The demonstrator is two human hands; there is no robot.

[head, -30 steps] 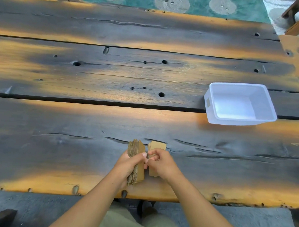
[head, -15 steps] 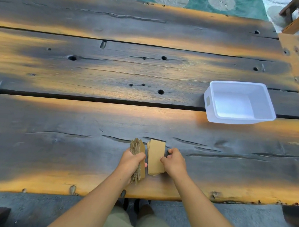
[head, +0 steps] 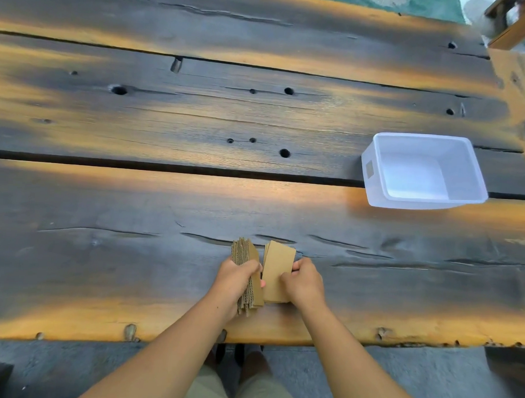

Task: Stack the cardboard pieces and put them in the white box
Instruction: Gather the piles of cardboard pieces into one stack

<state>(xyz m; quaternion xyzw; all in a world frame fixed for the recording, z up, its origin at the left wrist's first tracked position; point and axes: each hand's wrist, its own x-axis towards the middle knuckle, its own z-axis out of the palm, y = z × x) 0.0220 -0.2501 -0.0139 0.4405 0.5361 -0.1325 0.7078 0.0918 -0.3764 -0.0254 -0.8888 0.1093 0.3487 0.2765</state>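
Note:
My left hand (head: 236, 279) grips a thick bundle of brown cardboard pieces (head: 244, 255) held on edge, their corrugated ends facing me. Right beside it a small flat stack of cardboard pieces (head: 278, 265) lies on the wooden table (head: 132, 253). My right hand (head: 304, 283) rests on the right edge of that flat stack, fingers curled over it. The white box (head: 373, 185) stands empty and apart at the right, straddling the gap between two planks.
The table's near edge (head: 159, 332) runs just below my hands, with grey floor beneath. Dark knot holes (head: 284, 153) dot the middle plank. A wooden frame (head: 518, 26) stands past the far right corner.
My right hand moved off the bundle to the right side of the flat stack, which now lies exposed on the table. My left hand keeps its grip on the bundle.

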